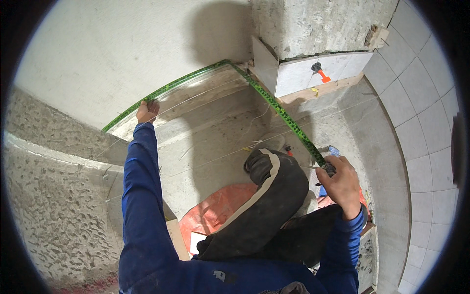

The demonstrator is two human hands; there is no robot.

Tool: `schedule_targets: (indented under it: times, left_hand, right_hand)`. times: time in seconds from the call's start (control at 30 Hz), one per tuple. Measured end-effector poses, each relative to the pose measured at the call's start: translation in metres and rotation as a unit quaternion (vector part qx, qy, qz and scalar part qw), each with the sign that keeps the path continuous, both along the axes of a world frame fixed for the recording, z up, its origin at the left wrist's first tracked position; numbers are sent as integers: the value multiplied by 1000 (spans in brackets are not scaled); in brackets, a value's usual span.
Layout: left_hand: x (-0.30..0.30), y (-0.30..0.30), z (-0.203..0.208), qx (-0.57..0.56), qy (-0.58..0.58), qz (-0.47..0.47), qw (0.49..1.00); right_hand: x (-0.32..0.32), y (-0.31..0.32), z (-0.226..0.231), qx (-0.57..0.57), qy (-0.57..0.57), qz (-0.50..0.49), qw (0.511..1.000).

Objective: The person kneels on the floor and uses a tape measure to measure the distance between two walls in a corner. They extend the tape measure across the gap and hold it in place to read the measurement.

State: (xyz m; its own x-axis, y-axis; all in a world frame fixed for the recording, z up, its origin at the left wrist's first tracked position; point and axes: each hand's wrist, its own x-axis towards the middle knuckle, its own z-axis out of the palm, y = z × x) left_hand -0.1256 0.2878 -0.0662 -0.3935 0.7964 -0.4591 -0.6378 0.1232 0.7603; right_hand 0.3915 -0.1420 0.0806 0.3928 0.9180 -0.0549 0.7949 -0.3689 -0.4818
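A green tape measure blade [289, 120] runs out from a dark case [329, 169] at the right. It bends sharply near the corner of the wall and then follows the white wall's lower edge to the far left. My right hand [342, 183] is closed around the case. On the left, my left hand [147, 111] pinches the blade against the wall, its thumb up and part of its fingers hidden. Thin strings [215, 89] stretch across in front of the wall.
White tiles [298, 73] line the ledge at the back, with an orange and black tile clip [320, 72] on them. A tiled wall [421, 127] stands at the right. Rough concrete [63, 215] is at the left. My bent legs [264, 210] rest over a red sheet [196, 215].
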Motion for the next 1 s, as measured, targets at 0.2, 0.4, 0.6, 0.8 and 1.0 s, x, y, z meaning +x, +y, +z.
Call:
schedule_targets:
  times: [0.2, 0.4, 0.6, 0.8, 1.0]
  left_hand:
    - [6, -6, 4, 4, -23, 26, 999]
    - [-7, -5, 4, 19, -25, 14, 999]
    - [-9, 2, -3, 20, 27, 28, 999]
    - [0, -2, -2, 16, 34, 23, 999]
    - [8, -8, 6, 9, 39, 32, 999]
  right_hand:
    - [3, -8, -1, -5, 12, -9, 1000]
    - [2, -8, -5, 2, 0, -9, 1000]
    - [3, -5, -9, 15, 3, 5, 1000]
    - [3, -3, -11, 12, -16, -1, 1000]
    - [4, -2, -12, 9, -4, 0, 1000]
